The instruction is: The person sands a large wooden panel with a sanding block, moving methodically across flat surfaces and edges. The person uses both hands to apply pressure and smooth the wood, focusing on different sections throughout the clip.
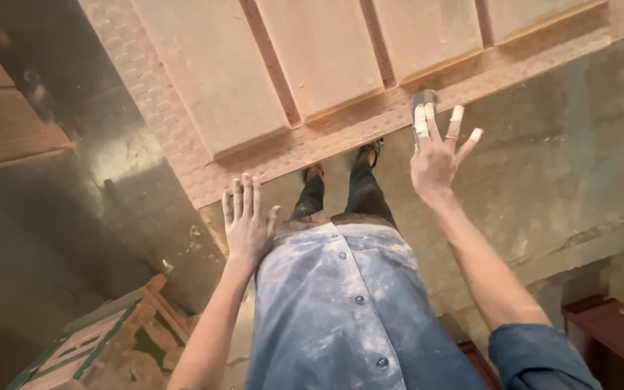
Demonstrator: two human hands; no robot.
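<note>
My left hand (245,220) hangs flat with its fingers apart just below the near edge of a dusty patterned metal platform (182,155), holding nothing. My right hand (438,148) is raised with its fingers spread, several fingertips wrapped in white tape, and a small grey block (422,98) sits pinched at the index and thumb tips against the platform edge. On the platform lie several flat reddish-brown slabs (214,79) side by side with narrow gaps. My dusty blue shirt, dark trousers and sandalled feet show between the hands.
A concrete floor (565,166) spreads to the right. Stacked reddish boards (1,123) lie at the far left. A green-edged wooden frame (102,347) sits at the bottom left, and a dark red bench corner (615,339) at the bottom right.
</note>
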